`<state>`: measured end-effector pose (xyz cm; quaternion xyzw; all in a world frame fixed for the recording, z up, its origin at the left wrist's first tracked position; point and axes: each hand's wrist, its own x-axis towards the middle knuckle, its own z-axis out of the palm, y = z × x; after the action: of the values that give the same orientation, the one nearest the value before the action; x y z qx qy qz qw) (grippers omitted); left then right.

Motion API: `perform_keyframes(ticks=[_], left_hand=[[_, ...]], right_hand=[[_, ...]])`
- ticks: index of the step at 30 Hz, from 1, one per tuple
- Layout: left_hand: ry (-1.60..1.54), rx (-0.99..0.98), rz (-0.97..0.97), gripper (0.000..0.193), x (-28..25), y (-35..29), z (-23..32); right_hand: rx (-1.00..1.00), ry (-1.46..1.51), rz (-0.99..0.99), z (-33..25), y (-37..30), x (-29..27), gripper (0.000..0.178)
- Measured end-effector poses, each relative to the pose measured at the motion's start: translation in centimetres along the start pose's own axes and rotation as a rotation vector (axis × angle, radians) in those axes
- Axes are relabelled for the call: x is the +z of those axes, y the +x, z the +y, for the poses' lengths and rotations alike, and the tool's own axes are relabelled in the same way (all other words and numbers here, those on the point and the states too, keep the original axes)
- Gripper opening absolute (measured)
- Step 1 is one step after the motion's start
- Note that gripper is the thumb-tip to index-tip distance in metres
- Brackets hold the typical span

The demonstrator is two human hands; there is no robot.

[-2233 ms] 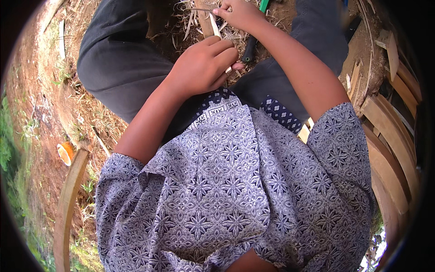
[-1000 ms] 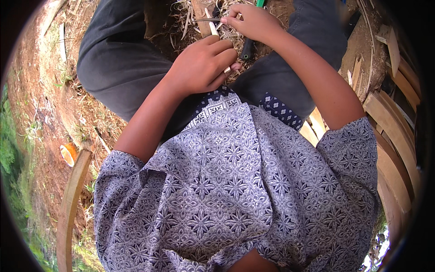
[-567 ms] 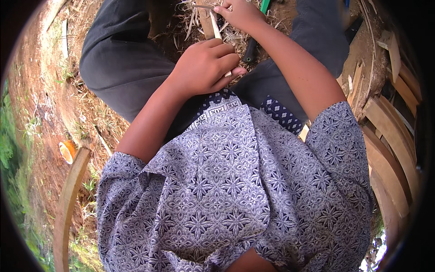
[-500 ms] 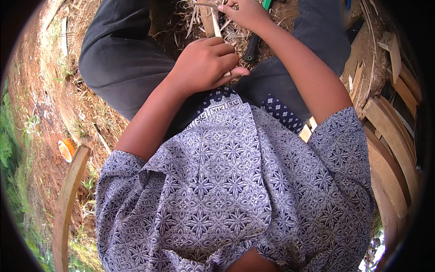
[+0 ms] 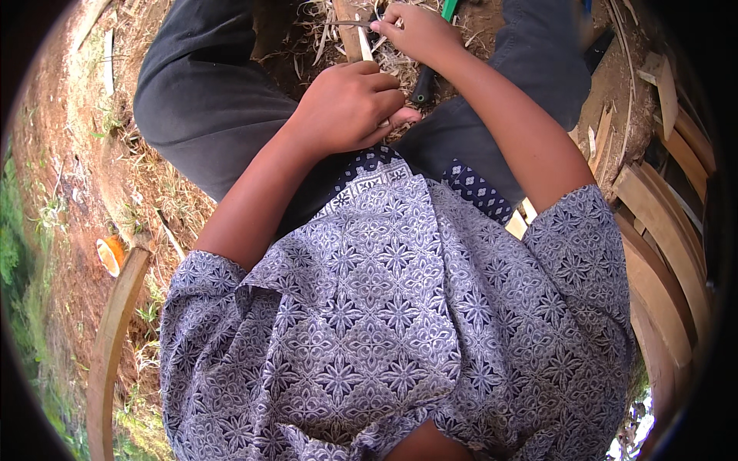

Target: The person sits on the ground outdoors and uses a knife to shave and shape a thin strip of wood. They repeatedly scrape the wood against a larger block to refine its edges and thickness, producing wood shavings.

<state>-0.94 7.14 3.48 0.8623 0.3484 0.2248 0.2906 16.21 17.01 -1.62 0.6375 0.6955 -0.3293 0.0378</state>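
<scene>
Bare reddish ground strewn with pale shavings lies under a seated person, with curved wooden slats [image 5: 653, 230] stacked at the right edge. Between the knees, the left hand [image 5: 350, 107] is closed in a fist around a thin pale strip [image 5: 361, 46], likely bamboo. The right hand [image 5: 415, 31] pinches a slim blade [image 5: 350, 24] against its upper end. The strip looks light, stiff yet springy, and splintery along its edges; a low grip well below the blade seems safest
</scene>
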Motion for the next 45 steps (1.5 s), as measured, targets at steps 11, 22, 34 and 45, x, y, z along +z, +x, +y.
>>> perform_keyframes(ticks=[11, 22, 34, 45], left_hand=[[-0.046, -0.046, 0.142, 0.024, -0.9, 0.1, 0.7], [-0.112, -0.054, 0.154, 0.028, -0.3, 0.0, 0.2], [-0.122, -0.068, 0.111, 0.026, -0.1, -0.1, 0.6], [-0.073, 0.001, 0.096, 0.034, 0.4, -0.1, 0.0]], right_hand=[[-0.032, 0.244, -0.01, 5.4, 1.3, 0.4, 0.033], [-0.235, 0.095, -0.107, 3.4, -2.1, -1.7, 0.04], [0.008, 0.024, 0.002, 1.7, 1.5, 0.0, 0.03], [-0.225, 0.001, -0.171, 2.1, -2.8, -4.3, 0.035]])
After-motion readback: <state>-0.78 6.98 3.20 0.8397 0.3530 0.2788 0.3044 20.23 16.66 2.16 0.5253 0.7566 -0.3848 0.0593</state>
